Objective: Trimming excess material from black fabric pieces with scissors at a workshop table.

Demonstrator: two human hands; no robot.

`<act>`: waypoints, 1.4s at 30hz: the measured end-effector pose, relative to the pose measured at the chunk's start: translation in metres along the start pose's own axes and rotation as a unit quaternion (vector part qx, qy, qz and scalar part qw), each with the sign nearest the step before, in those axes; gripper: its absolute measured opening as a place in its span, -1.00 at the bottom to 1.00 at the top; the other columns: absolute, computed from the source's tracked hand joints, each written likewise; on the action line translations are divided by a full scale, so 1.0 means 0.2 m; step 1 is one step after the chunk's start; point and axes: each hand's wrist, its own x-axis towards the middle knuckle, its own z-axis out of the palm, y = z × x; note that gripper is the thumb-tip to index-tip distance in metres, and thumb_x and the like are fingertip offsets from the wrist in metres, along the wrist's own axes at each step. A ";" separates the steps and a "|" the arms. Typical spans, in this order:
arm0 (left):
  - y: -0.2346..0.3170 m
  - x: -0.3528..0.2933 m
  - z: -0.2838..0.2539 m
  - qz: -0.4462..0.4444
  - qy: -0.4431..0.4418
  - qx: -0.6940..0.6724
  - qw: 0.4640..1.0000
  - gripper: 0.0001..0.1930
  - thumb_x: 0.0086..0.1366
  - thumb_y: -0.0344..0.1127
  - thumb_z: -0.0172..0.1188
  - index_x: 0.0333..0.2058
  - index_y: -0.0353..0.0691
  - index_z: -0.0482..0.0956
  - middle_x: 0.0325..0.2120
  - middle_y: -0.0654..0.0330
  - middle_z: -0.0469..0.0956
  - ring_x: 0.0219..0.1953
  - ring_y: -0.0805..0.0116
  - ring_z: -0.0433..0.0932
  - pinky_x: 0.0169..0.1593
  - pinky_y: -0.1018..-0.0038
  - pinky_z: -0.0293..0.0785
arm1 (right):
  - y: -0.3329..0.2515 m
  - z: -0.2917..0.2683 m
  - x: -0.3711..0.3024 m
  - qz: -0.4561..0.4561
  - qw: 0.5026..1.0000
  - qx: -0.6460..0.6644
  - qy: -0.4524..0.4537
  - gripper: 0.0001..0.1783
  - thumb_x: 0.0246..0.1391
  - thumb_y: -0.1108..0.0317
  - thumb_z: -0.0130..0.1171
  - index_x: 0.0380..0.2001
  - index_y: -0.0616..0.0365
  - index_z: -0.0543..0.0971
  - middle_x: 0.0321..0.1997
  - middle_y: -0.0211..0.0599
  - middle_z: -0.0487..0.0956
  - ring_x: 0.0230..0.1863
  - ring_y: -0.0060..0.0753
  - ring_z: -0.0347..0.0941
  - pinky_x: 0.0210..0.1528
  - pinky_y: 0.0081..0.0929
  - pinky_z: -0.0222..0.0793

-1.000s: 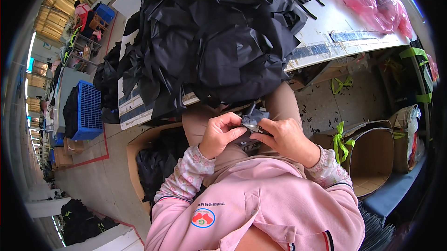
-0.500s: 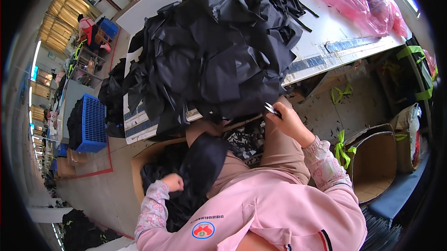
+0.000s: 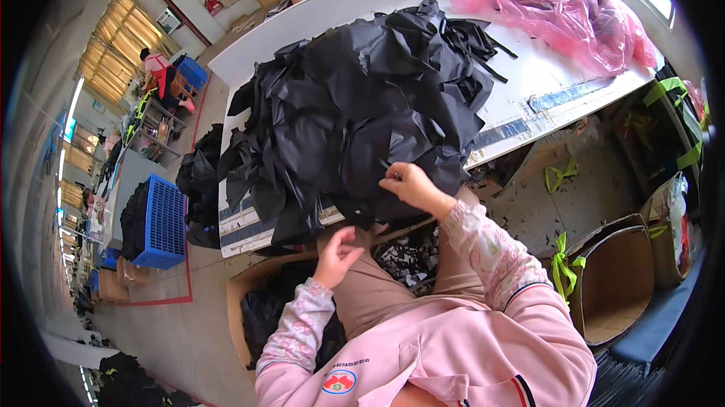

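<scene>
A large heap of black fabric pieces point(image 3: 340, 97) covers much of the white table in front of me. My right hand point(image 3: 411, 186) is closed on small thread snips point(image 3: 387, 168), over the heap's near side. Their blades barely show against the dark cloth. My left hand point(image 3: 338, 260) hovers above my left thigh, just short of the heap's near edge; its fingers are apart and hold nothing. Left of my legs, a cardboard box point(image 3: 236, 303) contains more black fabric point(image 3: 260, 324).
Pink plastic sheeting point(image 3: 559, 14) lies on the table's far right. An open cardboard carton point(image 3: 615, 282) with a yellow-green tie point(image 3: 563, 265) stands at my right. Dark scraps point(image 3: 408, 260) lie between my knees. A blue crate point(image 3: 165, 222) and a person point(image 3: 158, 73) are at left.
My left hand has let go of a black fabric piece beside my left thigh and moved up toward the table. My right hand has gone left and over the heap with the snips.
</scene>
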 end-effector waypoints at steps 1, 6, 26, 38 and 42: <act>0.04 0.06 0.06 0.002 0.000 -0.001 1.000 -0.37 0.13 -0.38 0.34 0.17 -0.21 0.29 -0.02 0.09 0.43 -0.21 0.38 0.54 -0.12 0.49 0.49 | -0.10 0.02 -0.06 -0.024 0.999 -0.002 -0.022 -0.80 0.01 0.34 0.28 -0.46 0.23 0.50 -0.67 -0.41 0.44 -0.66 -0.62 0.32 -0.61 -0.54 0.25; 0.28 0.25 0.25 0.149 0.086 -0.066 0.983 -0.13 0.11 -0.51 0.27 0.31 -0.16 -0.05 0.10 0.06 0.28 -0.06 0.32 0.47 -0.02 0.48 0.45 | -0.27 0.08 -0.31 -0.214 0.973 -0.020 -0.084 -0.80 0.04 0.38 0.26 -0.42 0.27 0.46 -0.62 -0.26 0.45 -0.57 -0.59 0.31 -0.46 -0.50 0.31; 0.61 0.29 -0.58 0.360 0.312 0.566 0.673 -0.72 0.31 -0.16 0.06 -0.11 -0.18 0.51 -0.16 0.15 0.55 -0.10 0.24 0.53 0.00 0.32 0.43 | 0.22 -0.19 -0.19 -0.153 0.867 -0.466 0.084 -0.62 0.04 0.39 0.08 -0.02 0.03 0.49 0.21 -0.16 0.41 -0.39 -0.16 0.59 -0.40 -0.27 0.48; 0.40 0.12 -0.27 0.237 -0.197 -0.670 0.675 -0.81 0.31 -0.16 0.00 -0.45 -0.06 0.33 -0.58 0.36 0.29 -0.49 0.44 0.24 -0.24 0.44 0.23 | -0.18 -0.14 -0.41 -0.094 0.978 -0.162 0.090 -0.80 0.13 0.40 0.13 -0.17 0.17 0.56 -0.26 -0.18 0.63 -0.27 -0.25 0.61 -0.25 -0.45 0.46; 0.57 0.11 -0.05 0.244 -0.164 -0.602 0.742 -0.78 0.30 -0.20 0.08 -0.48 -0.12 0.35 -0.59 0.33 0.31 -0.48 0.43 0.21 -0.28 0.45 0.19 | -0.20 -0.03 -0.46 -0.081 0.981 0.157 -0.083 -0.72 0.14 0.44 0.17 -0.08 0.31 0.50 -0.19 -0.27 0.62 -0.12 -0.56 0.50 -0.04 -0.55 0.40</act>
